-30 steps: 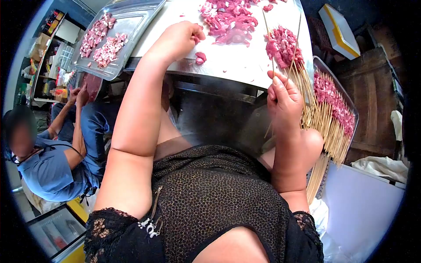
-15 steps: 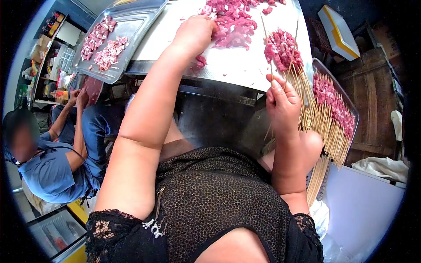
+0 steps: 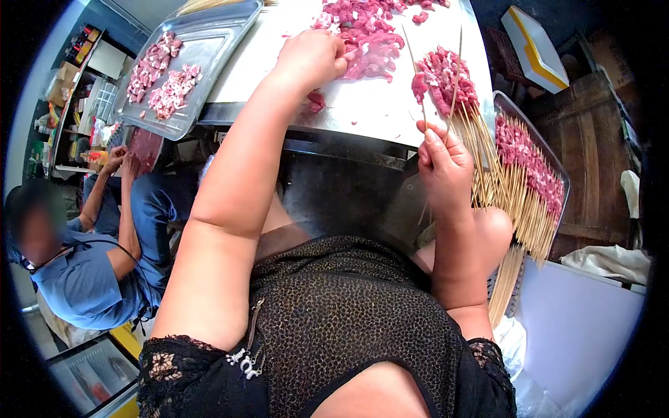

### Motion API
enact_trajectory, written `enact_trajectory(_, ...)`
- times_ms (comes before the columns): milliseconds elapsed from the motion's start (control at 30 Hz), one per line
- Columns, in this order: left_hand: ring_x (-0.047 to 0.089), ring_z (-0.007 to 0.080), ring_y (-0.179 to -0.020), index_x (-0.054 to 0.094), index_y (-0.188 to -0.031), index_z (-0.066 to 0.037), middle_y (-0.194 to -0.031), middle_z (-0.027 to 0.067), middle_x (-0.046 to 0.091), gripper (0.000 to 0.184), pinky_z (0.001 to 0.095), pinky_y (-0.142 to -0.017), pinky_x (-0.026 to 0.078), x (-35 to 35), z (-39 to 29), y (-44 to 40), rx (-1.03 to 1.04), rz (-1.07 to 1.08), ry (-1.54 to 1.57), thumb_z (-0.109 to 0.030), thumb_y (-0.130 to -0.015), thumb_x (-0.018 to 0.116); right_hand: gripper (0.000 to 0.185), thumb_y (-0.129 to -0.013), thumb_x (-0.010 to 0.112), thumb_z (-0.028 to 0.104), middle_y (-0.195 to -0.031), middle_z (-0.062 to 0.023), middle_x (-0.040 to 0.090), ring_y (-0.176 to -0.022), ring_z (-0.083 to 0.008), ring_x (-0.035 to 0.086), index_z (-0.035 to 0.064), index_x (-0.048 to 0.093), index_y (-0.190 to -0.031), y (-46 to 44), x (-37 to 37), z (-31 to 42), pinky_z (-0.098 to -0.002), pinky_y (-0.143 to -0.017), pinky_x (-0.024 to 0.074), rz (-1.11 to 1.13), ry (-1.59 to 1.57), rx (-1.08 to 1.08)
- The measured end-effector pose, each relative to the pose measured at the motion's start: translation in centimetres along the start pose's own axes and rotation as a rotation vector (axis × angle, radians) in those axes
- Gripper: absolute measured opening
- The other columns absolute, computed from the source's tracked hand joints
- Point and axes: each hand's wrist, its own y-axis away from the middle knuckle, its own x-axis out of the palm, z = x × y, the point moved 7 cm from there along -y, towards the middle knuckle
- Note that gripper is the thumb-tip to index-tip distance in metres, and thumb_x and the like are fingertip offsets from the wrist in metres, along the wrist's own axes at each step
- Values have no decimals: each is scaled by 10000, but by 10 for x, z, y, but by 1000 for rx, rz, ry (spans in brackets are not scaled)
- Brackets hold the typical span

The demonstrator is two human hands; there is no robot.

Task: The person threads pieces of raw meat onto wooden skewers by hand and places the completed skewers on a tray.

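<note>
My left hand (image 3: 311, 59) is closed, its fingers curled at the near left edge of a heap of raw meat pieces (image 3: 376, 52) on the white tabletop. Whatever its fingertips pinch is hidden. Below the wrist lies a small loose meat piece (image 3: 316, 102). In my right hand (image 3: 444, 157), thumb and fingers grip thin bamboo skewers (image 3: 406, 43), two of which point up and apart. A meat piece (image 3: 419, 88) appears to be on the left one. Right beside them, finished meat skewers (image 3: 449, 80) are stacked, their sticks slanting toward me.
A metal tray (image 3: 216, 59) with two meat piles stands at left. Another tray (image 3: 566, 182), full of meat skewers, sits at right. A seated person (image 3: 87, 279) works with both hands at lower left. A white-and-yellow box (image 3: 535, 52) is at the back right.
My right hand and its skewers have shifted slightly left, and the meat piece now shows apart from the stack. The fingers of my left hand have drawn a little away from the heap.
</note>
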Motion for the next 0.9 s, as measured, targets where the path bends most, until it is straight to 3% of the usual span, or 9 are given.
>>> enact_trajectory(67,595,276,-861,670,-879,-95,-868,104,623,166,374,-778,468,-5,2,5,41,-20,-33,-208,-767,625,217,-912,523,130,-596,48,459,-435,-15,341,-15,578,-1063,0,0,0,-154,-385,245,-4,-11,-3)
enact_trajectory(167,618,206,-817,679,-918,-70,-891,77,648,189,307,-752,475,-20,15,12,-26,-118,274,-219,-817,622,224,-913,520,125,-598,51,455,-449,-16,343,-21,576,-1073,1,1,-1,-155,-400,249,25,1,8)
enact_trajectory(233,622,143,-790,669,-968,-22,-952,74,660,234,237,-698,469,-13,32,19,-274,-38,878,-221,-860,608,228,-914,519,124,-602,53,455,-456,-15,345,-25,578,-1077,0,4,-2,-157,-407,252,38,21,21)
enact_trajectory(267,631,139,-794,633,-1019,21,-999,109,653,243,221,-682,490,-15,32,23,-328,-44,1019,-174,-890,567,233,-915,518,123,-607,55,455,-464,-14,346,-29,579,-1080,0,7,-4,-159,-415,255,51,45,35)
enact_trajectory(300,631,139,-794,633,-1019,21,-999,109,653,243,221,-682,490,-16,30,25,-327,-46,1016,-174,-890,567,233,-915,518,123,-607,55,455,-464,-14,346,-29,579,-1080,1,8,-5,-159,-415,255,53,43,34)
enact_trajectory(367,644,175,-815,589,-1078,37,-996,146,647,250,253,-707,526,-11,25,25,-361,-50,1547,-130,-900,534,233,-913,519,118,-619,57,464,-489,-11,361,-29,587,-1080,1,12,-7,-158,-439,272,94,141,34)
enact_trajectory(400,649,206,-851,545,-1124,44,-1019,174,634,269,298,-760,543,-7,21,23,-359,11,1629,-121,-923,475,225,-911,523,118,-626,62,468,-510,-10,376,-17,601,-1072,3,14,-5,-158,-457,289,95,229,24)
enact_trajectory(667,642,255,-914,526,-1121,45,-1084,214,602,332,339,-807,536,3,1,23,-323,129,1872,-210,-960,387,211,-905,536,125,-637,64,487,-537,-8,404,3,627,-1051,3,12,-9,-162,-482,330,78,368,-41)
enact_trajectory(900,635,263,-939,539,-1079,38,-1064,221,605,271,337,-796,541,-5,-3,25,-295,32,1844,-181,-927,495,202,-900,543,122,-631,64,490,-534,-13,409,8,635,-1038,3,13,-4,-170,-481,338,62,411,-64)
